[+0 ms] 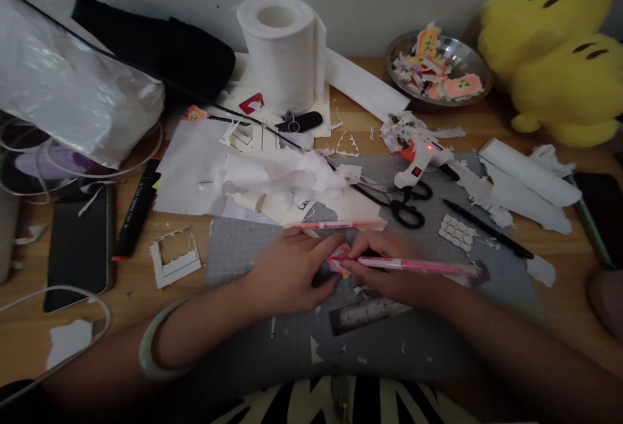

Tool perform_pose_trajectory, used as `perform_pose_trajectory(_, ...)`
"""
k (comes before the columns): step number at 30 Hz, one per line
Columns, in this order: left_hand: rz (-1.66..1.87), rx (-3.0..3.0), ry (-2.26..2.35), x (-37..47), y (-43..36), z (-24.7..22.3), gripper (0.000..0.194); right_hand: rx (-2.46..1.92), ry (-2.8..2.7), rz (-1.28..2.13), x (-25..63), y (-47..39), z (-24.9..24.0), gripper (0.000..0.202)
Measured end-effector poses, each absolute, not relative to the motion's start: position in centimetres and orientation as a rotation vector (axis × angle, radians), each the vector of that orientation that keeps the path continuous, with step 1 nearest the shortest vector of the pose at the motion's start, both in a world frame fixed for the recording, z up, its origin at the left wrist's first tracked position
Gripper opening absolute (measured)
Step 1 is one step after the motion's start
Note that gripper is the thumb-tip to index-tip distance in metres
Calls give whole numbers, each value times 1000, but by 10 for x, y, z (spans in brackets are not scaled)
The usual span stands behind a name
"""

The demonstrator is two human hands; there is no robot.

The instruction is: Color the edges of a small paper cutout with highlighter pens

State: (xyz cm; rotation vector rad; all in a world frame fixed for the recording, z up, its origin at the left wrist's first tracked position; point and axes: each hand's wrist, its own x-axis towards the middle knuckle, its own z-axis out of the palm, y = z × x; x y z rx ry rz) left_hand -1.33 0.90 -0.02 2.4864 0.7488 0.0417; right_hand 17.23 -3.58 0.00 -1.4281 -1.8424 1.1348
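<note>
My right hand (392,271) is closed round a pink pen (423,265), its tip at a small pink and orange paper piece (339,259) on the grey cutting mat (243,242). With its fingers pressed on that piece, my left hand (292,271) lies at the piece's left side. An orange pen (335,224) lies just beyond both hands. Below my right hand is a ruler (367,313), partly covered. Black-handled scissors (409,213) rest behind my right hand.
A toilet roll (277,54) and a metal bowl (440,73) of paper scraps stand at the back. Right of centre is a glue gun (413,161). A black pen (487,228) lies right, a phone (80,242) left. Yellow plush toys (559,67) sit back right.
</note>
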Motion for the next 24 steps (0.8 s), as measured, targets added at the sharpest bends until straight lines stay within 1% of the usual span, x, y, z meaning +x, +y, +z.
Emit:
perform_pose_trajectory(9, 44, 2500, 773, -12, 9, -1, 39, -1417, -1823, 1170, 173, -36, -4, 13)
perform_pose_trajectory(14, 130, 2529, 853, -11, 7, -4, 62, -1431, -1815, 1202, 174, -37, -3, 10)
perform_pose_trajectory(15, 142, 2540, 866, -11, 6, -5, 61, -1438, -1813, 1214, 174, -37, -2, 10)
perform_pose_trajectory(20, 103, 2565, 846, -11, 7, -4, 33, -1460, -1776, 1185, 171, -35, 2, 10)
perform_pose_trajectory(24, 95, 2560, 828, -11, 8, -2, 29, -1421, -1773, 1151, 171, -34, 1, 11)
